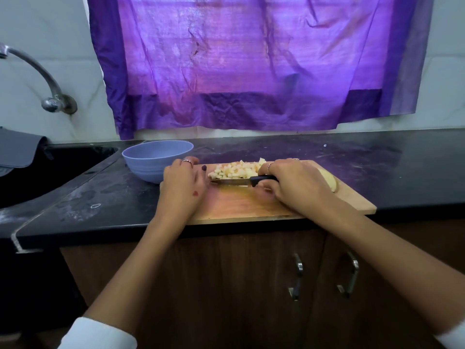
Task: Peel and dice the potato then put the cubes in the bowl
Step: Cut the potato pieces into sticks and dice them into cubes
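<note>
A pile of pale potato cubes (235, 170) lies on the far middle of a wooden cutting board (241, 202). My right hand (294, 183) grips the black handle of a knife (241, 181), whose blade lies flat along the near side of the cubes and points left. My left hand (182, 185) rests on the board's left end, fingers toward the pile's left side. A blue bowl (153, 159) stands just left of the board, behind my left hand; its inside is hidden. An uncut piece of potato (329, 181) lies on the board to the right of my right hand.
The black counter (377, 167) runs right and ends at a front edge above brown cabinet doors with metal handles (298, 275). A dark sink (50, 172) and tap (37, 79) are on the left. A purple curtain (251, 66) hangs behind.
</note>
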Action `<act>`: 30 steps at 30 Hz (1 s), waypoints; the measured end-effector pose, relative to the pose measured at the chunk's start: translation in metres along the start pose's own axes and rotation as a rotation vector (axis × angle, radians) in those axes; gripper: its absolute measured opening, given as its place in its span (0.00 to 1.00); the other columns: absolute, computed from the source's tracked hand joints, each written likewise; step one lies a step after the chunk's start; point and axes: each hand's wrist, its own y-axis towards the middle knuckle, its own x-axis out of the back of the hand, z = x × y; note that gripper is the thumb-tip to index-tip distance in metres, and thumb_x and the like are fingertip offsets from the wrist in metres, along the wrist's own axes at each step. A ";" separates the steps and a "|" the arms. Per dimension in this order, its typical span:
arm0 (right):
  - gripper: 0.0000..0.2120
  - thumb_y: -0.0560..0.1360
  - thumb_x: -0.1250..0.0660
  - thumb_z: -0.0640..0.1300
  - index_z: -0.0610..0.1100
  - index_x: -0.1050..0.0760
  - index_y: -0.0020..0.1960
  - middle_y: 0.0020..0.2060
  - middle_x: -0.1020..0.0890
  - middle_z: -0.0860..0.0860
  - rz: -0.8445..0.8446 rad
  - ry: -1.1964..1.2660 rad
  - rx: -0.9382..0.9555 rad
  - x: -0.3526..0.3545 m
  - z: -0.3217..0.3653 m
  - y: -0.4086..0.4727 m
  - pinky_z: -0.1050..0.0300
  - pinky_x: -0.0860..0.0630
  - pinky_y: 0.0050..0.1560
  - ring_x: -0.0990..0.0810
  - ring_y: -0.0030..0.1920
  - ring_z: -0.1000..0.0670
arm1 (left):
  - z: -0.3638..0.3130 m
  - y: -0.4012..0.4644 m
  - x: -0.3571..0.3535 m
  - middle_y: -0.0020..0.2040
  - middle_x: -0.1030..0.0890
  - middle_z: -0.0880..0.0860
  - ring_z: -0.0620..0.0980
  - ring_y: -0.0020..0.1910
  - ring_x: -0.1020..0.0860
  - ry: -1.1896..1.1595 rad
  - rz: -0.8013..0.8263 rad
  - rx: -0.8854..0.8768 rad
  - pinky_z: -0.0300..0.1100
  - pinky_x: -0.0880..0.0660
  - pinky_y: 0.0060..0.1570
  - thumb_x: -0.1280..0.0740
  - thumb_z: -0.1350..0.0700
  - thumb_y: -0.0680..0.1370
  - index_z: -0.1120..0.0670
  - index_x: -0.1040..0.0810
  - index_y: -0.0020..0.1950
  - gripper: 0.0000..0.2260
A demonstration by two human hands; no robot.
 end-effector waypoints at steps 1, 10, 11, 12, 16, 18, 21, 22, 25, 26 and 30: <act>0.11 0.77 0.37 0.55 0.55 0.23 0.58 0.49 0.18 0.52 -0.004 0.003 -0.020 -0.002 -0.001 0.003 0.54 0.30 0.47 0.22 0.53 0.47 | 0.000 0.000 -0.001 0.60 0.23 0.58 0.58 0.60 0.26 0.034 0.017 -0.003 0.58 0.27 0.59 0.40 0.52 0.81 0.58 0.26 0.66 0.16; 0.09 0.76 0.34 0.54 0.55 0.22 0.56 0.48 0.19 0.53 -0.116 0.214 -0.280 0.018 -0.031 -0.047 0.53 0.29 0.45 0.22 0.52 0.48 | -0.005 -0.007 0.000 0.64 0.26 0.58 0.58 0.63 0.31 0.125 -0.039 -0.060 0.56 0.31 0.61 0.40 0.53 0.81 0.58 0.28 0.68 0.17; 0.08 0.76 0.34 0.54 0.53 0.22 0.53 0.45 0.19 0.53 -0.156 0.260 -0.306 0.016 -0.036 -0.048 0.52 0.28 0.45 0.22 0.50 0.48 | -0.010 -0.010 0.002 0.64 0.26 0.57 0.58 0.63 0.31 0.162 -0.059 -0.091 0.55 0.32 0.61 0.40 0.53 0.81 0.58 0.28 0.68 0.17; 0.06 0.77 0.35 0.53 0.52 0.23 0.49 0.41 0.19 0.53 -0.209 0.332 -0.332 0.013 -0.042 -0.049 0.52 0.27 0.45 0.22 0.47 0.49 | -0.016 -0.014 0.003 0.64 0.25 0.57 0.57 0.63 0.31 0.201 -0.067 -0.126 0.54 0.33 0.60 0.40 0.52 0.81 0.57 0.28 0.68 0.17; 0.14 0.80 0.41 0.52 0.46 0.31 0.40 0.26 0.26 0.53 -0.319 0.725 -0.376 0.006 -0.053 -0.041 0.57 0.35 0.33 0.30 0.26 0.58 | -0.054 -0.020 -0.002 0.62 0.23 0.51 0.52 0.64 0.29 0.289 0.084 -0.248 0.51 0.36 0.61 0.41 0.46 0.81 0.51 0.25 0.65 0.17; 0.15 0.81 0.43 0.52 0.45 0.33 0.39 0.26 0.30 0.48 -0.367 0.922 -0.411 0.007 -0.055 -0.043 0.62 0.39 0.26 0.36 0.21 0.58 | -0.078 -0.021 -0.012 0.63 0.22 0.50 0.51 0.65 0.28 0.243 0.208 -0.306 0.49 0.34 0.63 0.40 0.42 0.79 0.50 0.25 0.66 0.20; 0.16 0.82 0.45 0.53 0.44 0.34 0.41 0.27 0.31 0.46 -0.410 1.090 -0.570 0.010 -0.059 -0.044 0.64 0.42 0.20 0.37 0.19 0.57 | -0.113 -0.021 -0.034 0.62 0.21 0.52 0.52 0.63 0.26 0.247 0.323 -0.385 0.50 0.31 0.62 0.40 0.36 0.76 0.51 0.26 0.67 0.26; 0.16 0.82 0.45 0.53 0.44 0.34 0.41 0.26 0.30 0.47 -0.401 1.140 -0.622 0.011 -0.062 -0.044 0.64 0.43 0.19 0.37 0.19 0.56 | -0.123 -0.022 -0.043 0.62 0.21 0.52 0.53 0.63 0.26 0.283 0.350 -0.404 0.50 0.31 0.62 0.40 0.35 0.76 0.52 0.26 0.68 0.27; 0.17 0.82 0.45 0.54 0.44 0.34 0.40 0.26 0.30 0.49 -0.356 1.225 -0.709 0.013 -0.067 -0.041 0.63 0.44 0.20 0.38 0.20 0.55 | -0.145 -0.019 -0.067 0.61 0.21 0.53 0.53 0.61 0.25 0.308 0.448 -0.424 0.51 0.30 0.62 0.39 0.36 0.76 0.53 0.25 0.65 0.26; 0.17 0.82 0.45 0.54 0.44 0.35 0.40 0.26 0.30 0.49 -0.346 1.247 -0.725 0.014 -0.068 -0.040 0.63 0.43 0.20 0.38 0.20 0.55 | -0.149 -0.017 -0.073 0.57 0.19 0.53 0.53 0.58 0.23 0.303 0.481 -0.418 0.51 0.28 0.59 0.38 0.37 0.76 0.53 0.23 0.61 0.23; 0.18 0.82 0.45 0.55 0.44 0.35 0.39 0.25 0.30 0.50 -0.321 1.325 -0.774 0.017 -0.072 -0.039 0.64 0.42 0.19 0.37 0.20 0.55 | -0.158 -0.011 -0.086 0.44 0.18 0.53 0.52 0.44 0.21 0.215 0.574 -0.337 0.51 0.24 0.49 0.35 0.42 0.76 0.55 0.21 0.50 0.16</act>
